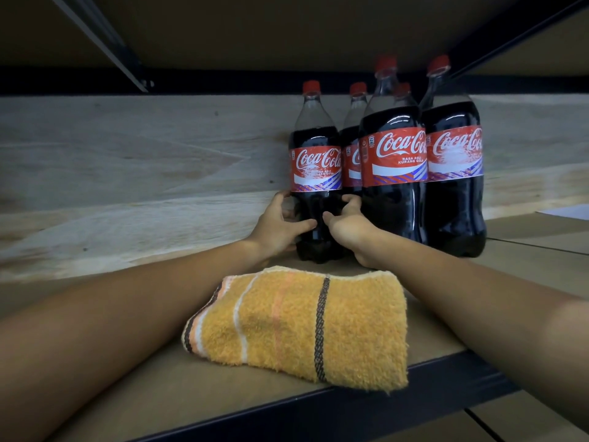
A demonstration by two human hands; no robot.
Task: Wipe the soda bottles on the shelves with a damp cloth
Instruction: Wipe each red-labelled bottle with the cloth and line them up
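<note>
Fingers [280, 199] of the left hand [280, 223] and right hand [345, 221] curl round the lower body of the leftmost bottle [315, 173]. The cloth [302, 327] lies unheld on the shelf [159, 393] edge. Pulling could knock the neighbouring bottles [395, 161] over.

Behind the hands runs a pale wooden back panel [134, 173] with visible grain. Under them lies a brown shelf board [178, 387] with a dark metal front edge [376, 406]. Above them sits the dim underside of another shelf [287, 30], crossed by a metal rail [105, 46]. The light is low.
</note>
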